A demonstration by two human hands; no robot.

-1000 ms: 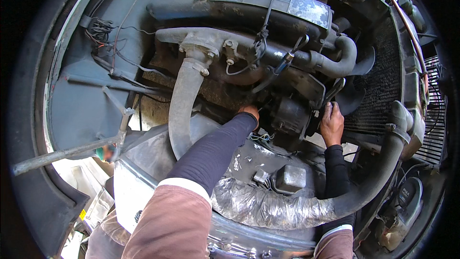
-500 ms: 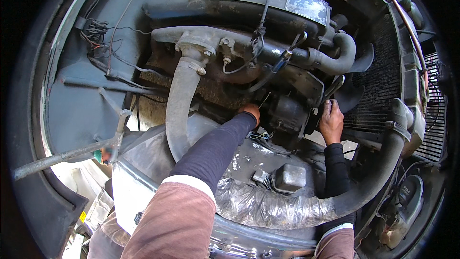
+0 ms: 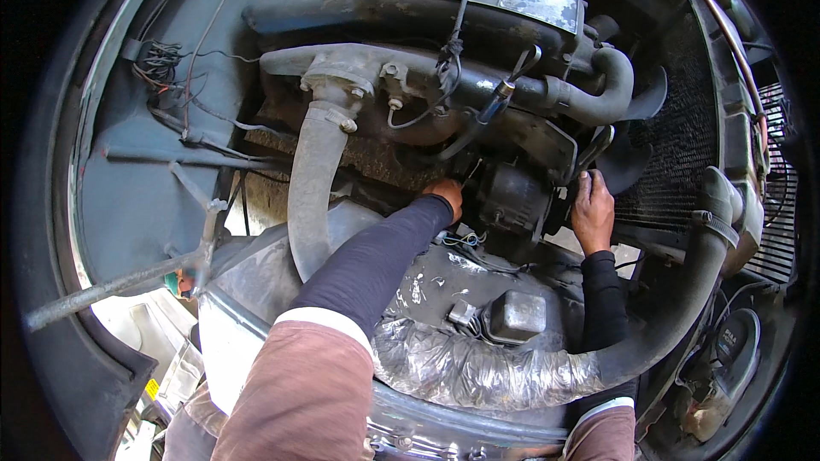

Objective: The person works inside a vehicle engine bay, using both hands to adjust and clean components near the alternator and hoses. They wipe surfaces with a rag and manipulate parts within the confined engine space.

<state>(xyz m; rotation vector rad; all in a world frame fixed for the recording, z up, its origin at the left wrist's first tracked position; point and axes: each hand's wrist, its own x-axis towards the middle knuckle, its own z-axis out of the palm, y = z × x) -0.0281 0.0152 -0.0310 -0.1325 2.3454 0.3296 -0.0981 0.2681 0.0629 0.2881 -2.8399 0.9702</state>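
A dark, finned alternator [image 3: 512,198] sits low beside the engine, between my two hands. My left hand [image 3: 446,196] is closed at its left side, and a thin metal rod [image 3: 473,171] sticks up just past the knuckles; whether the fingers hold it is hidden. On the alternator's other side, my right hand [image 3: 592,215] is raised with bent fingers pressed together near the pulley side. Whatever those fingers grip is out of sight. Just above them runs a dark fan belt [image 3: 595,147]. Thin coloured wires [image 3: 465,240] lie below my left wrist.
A grey hose [image 3: 313,179] curves down left of my left forearm. A foil-wrapped pipe [image 3: 487,367] crosses over my right forearm and joins a large black hose [image 3: 683,307]. The fan blade [image 3: 649,96] and radiator [image 3: 675,145] stand close to my right hand.
The view has shifted slightly. Both hands stay at the alternator in nearly the same poses, with no clear movement of any part.
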